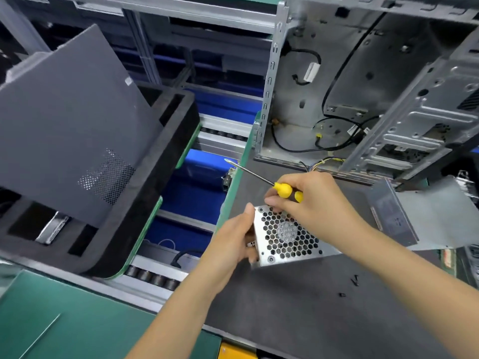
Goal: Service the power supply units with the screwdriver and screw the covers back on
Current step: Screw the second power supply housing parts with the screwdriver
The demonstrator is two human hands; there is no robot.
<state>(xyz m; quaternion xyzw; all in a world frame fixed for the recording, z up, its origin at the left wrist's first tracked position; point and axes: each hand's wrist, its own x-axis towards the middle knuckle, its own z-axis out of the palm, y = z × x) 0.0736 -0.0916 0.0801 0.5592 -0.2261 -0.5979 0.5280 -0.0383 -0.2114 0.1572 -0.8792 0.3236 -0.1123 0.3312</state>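
1. The left hand (233,239) grips the power supply unit (285,237) at lower centre of the frame, on the dark surface (298,307).
2. The right hand (311,200) holds the screwdriver (283,189), its fingertips touching the unit.

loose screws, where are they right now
In the head view, the loose screws lie on the dark mat at lower right, just below and right of the power supply, beside the right forearm.
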